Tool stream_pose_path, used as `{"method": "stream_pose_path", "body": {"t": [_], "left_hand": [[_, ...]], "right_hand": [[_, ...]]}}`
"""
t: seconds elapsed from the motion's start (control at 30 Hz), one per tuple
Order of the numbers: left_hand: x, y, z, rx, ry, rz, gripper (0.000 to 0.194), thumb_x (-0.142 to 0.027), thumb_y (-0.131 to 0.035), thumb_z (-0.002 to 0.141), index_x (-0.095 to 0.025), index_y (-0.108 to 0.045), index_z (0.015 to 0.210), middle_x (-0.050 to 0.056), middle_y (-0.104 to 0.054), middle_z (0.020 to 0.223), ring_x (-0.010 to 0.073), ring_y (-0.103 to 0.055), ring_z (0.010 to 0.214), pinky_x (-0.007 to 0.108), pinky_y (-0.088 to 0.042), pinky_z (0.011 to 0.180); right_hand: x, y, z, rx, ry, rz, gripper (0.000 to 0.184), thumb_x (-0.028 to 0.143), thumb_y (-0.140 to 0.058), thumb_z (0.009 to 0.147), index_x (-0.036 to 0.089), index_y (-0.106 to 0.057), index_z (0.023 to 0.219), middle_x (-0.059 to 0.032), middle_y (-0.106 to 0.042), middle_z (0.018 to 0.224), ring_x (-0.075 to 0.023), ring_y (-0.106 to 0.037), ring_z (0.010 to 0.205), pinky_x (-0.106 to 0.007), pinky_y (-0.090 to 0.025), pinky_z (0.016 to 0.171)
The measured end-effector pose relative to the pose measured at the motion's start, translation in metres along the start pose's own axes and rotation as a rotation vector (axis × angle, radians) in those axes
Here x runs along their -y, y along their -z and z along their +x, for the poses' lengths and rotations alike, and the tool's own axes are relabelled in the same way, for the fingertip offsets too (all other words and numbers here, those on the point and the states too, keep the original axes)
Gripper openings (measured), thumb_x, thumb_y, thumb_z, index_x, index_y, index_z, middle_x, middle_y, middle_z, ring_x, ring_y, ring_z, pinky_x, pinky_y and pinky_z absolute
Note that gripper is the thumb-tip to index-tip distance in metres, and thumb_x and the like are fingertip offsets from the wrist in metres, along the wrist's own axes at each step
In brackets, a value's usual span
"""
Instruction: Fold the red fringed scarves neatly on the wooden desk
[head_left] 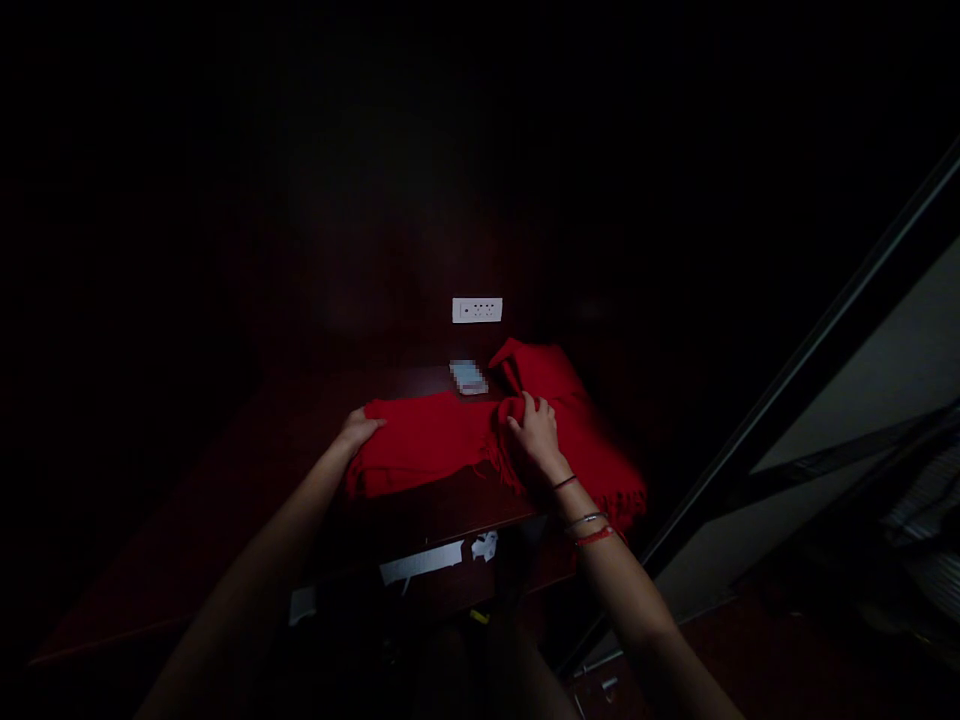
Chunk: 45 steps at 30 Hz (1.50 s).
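Note:
A red fringed scarf (424,440) lies folded flat on the dark desk, with fringe along its near and right sides. My left hand (361,428) pinches its left edge, thumb on top and the other fingers hidden beneath. Farther right, my right hand (536,430) has its fingers curled over a bunched, rolled part of red cloth beside the folded piece. More red cloth (566,390) with a fringed end spreads behind and to the right of this hand, hanging toward the desk's right side. Whether all the red cloth is one piece, I cannot tell.
Behind the scarf lies a small pale blue item (469,377), blurred out. A white power socket (477,310) is on the wall above. Below the desk's front edge are white papers (421,562). A slanted dark frame (750,430) stands at right. Much of the room is too dark to see.

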<state>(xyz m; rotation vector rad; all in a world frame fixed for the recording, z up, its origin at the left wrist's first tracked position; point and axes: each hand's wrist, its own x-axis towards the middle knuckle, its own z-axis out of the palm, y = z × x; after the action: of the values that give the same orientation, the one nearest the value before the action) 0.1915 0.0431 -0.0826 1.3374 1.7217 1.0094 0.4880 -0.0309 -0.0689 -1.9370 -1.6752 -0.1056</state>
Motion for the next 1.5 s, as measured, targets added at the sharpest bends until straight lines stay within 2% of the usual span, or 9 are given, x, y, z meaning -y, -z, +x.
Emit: {"method": "stream_pose_path", "body": {"t": [0.13, 0.4, 0.57, 0.73, 0.93, 1.03, 1.2, 1.37, 1.5], "left_hand": [[0.014, 0.014, 0.010, -0.065, 0.025, 0.258, 0.028, -0.019, -0.060, 0.061, -0.015, -0.057, 0.089, 0.009, -0.060, 0.098, 0.0230, -0.054, 0.094, 0.030, -0.042, 0.078], [0.015, 0.018, -0.001, -0.161, 0.002, 0.613, 0.041, -0.035, -0.049, 0.071, -0.019, -0.049, 0.108, 0.015, -0.053, 0.107, 0.0288, -0.051, 0.097, 0.037, -0.044, 0.072], [0.014, 0.026, -0.002, -0.151, -0.062, 0.819, 0.041, -0.036, -0.040, 0.076, -0.022, -0.046, 0.114, 0.012, -0.054, 0.107, 0.0252, -0.054, 0.092, 0.033, -0.046, 0.067], [0.020, 0.056, 0.008, -0.151, -0.029, 0.799, 0.043, -0.036, -0.041, 0.075, -0.020, -0.046, 0.115, 0.011, -0.055, 0.108, 0.0238, -0.053, 0.094, 0.030, -0.045, 0.071], [0.017, 0.117, 0.013, -0.257, 0.067, 0.841, 0.044, -0.035, -0.041, 0.074, -0.021, -0.044, 0.116, 0.013, -0.052, 0.110, 0.0282, -0.052, 0.094, 0.035, -0.045, 0.065], [0.015, 0.133, 0.007, -0.329, 0.156, 0.892, 0.041, -0.031, -0.039, 0.075, -0.018, -0.044, 0.114, 0.016, -0.050, 0.108, 0.0310, -0.051, 0.093, 0.040, -0.043, 0.066], [0.001, 0.091, -0.017, -0.458, -0.143, 0.992, 0.055, -0.047, -0.026, 0.079, -0.018, -0.026, 0.127, 0.020, -0.033, 0.122, 0.0351, -0.035, 0.109, 0.050, -0.033, 0.081], [-0.003, 0.028, -0.037, 0.106, -0.242, 1.094, 0.075, -0.055, -0.046, 0.066, -0.031, -0.016, 0.130, 0.011, -0.013, 0.137, 0.0376, -0.016, 0.120, 0.052, -0.030, 0.085], [0.008, 0.026, -0.039, 0.122, -0.191, 1.101, 0.073, -0.026, -0.049, 0.069, -0.029, -0.010, 0.131, 0.015, -0.030, 0.128, 0.0285, -0.043, 0.106, 0.036, -0.040, 0.079]], "right_hand": [[-0.005, -0.012, -0.007, 0.393, 0.051, -0.141, 0.058, 0.043, -0.048, 0.073, 0.018, -0.032, 0.123, -0.0149, -0.048, 0.110, -0.0244, -0.047, 0.099, -0.034, -0.037, 0.078], [0.026, -0.025, -0.006, 0.464, 0.054, -0.162, 0.061, 0.061, -0.037, 0.071, 0.016, -0.047, 0.110, -0.0168, -0.050, 0.109, -0.0275, -0.048, 0.098, -0.037, -0.038, 0.075], [0.030, -0.032, -0.004, 0.406, 0.148, -0.207, 0.029, 0.028, -0.044, 0.078, 0.009, -0.057, 0.096, -0.0189, -0.056, 0.099, -0.0256, -0.054, 0.089, -0.035, -0.038, 0.074], [0.005, -0.010, 0.027, 0.393, 0.180, -0.107, 0.026, 0.030, -0.044, 0.078, 0.011, -0.061, 0.084, -0.0116, -0.063, 0.083, -0.0170, -0.057, 0.077, -0.021, -0.039, 0.064], [-0.057, 0.053, 0.091, -0.081, -0.161, 0.208, 0.032, 0.027, -0.040, 0.077, 0.008, -0.057, 0.096, -0.0095, -0.062, 0.085, -0.0143, -0.056, 0.071, -0.020, -0.039, 0.059], [-0.080, 0.068, 0.102, -0.138, -0.217, 0.160, 0.029, 0.018, -0.039, 0.075, 0.010, -0.058, 0.096, -0.0105, -0.061, 0.086, -0.0159, -0.056, 0.076, -0.022, -0.040, 0.063], [-0.049, 0.045, 0.080, -0.005, 0.030, -0.157, 0.040, 0.012, -0.042, 0.069, 0.013, -0.051, 0.109, -0.0142, -0.050, 0.106, -0.0215, -0.049, 0.092, -0.030, -0.038, 0.075], [0.026, -0.008, 0.039, 0.358, 0.662, -0.190, 0.043, 0.027, -0.044, 0.075, 0.016, -0.042, 0.117, -0.0112, -0.040, 0.120, -0.0224, -0.038, 0.107, -0.033, -0.032, 0.087], [0.050, -0.041, 0.017, 0.561, 0.717, -0.302, 0.037, 0.030, -0.041, 0.079, 0.018, -0.043, 0.115, -0.0125, -0.047, 0.112, -0.0223, -0.046, 0.099, -0.034, -0.038, 0.078]]}}
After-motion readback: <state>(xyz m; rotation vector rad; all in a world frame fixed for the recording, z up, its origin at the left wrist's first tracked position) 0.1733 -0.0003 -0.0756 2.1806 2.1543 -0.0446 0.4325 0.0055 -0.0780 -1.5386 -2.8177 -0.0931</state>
